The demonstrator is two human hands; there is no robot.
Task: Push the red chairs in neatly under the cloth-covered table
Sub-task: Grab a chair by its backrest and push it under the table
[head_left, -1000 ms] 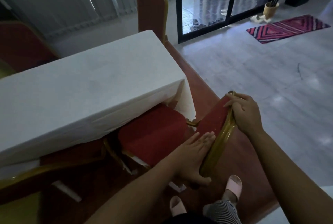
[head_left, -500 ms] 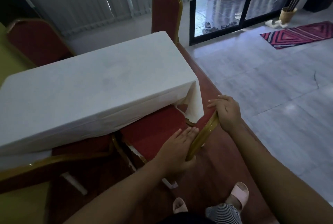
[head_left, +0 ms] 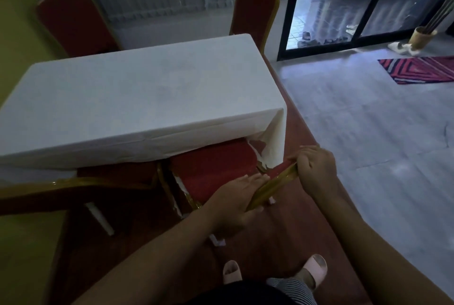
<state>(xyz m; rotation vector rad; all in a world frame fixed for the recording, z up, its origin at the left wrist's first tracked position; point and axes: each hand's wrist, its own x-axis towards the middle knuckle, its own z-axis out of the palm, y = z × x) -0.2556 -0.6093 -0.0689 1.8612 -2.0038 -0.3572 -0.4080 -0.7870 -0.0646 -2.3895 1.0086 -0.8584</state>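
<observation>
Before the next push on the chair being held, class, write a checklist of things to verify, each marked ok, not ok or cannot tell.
1. Both hands on the backrest: left hand flat against its front with the thumb behind, right hand gripping the gold frame. Ok.
2. Seat already partly under the white tablecloth. Ok.
3. Hanging cloth corner clear of the chair: it drapes against the seat and backrest. Not ok.
4. Gap to the neighbouring chair: close, contact unclear. Cannot tell.
5. Chair legs free of the table legs: hidden by the cloth. Cannot tell.
6. Feet behind the chair. Ok.
</observation>
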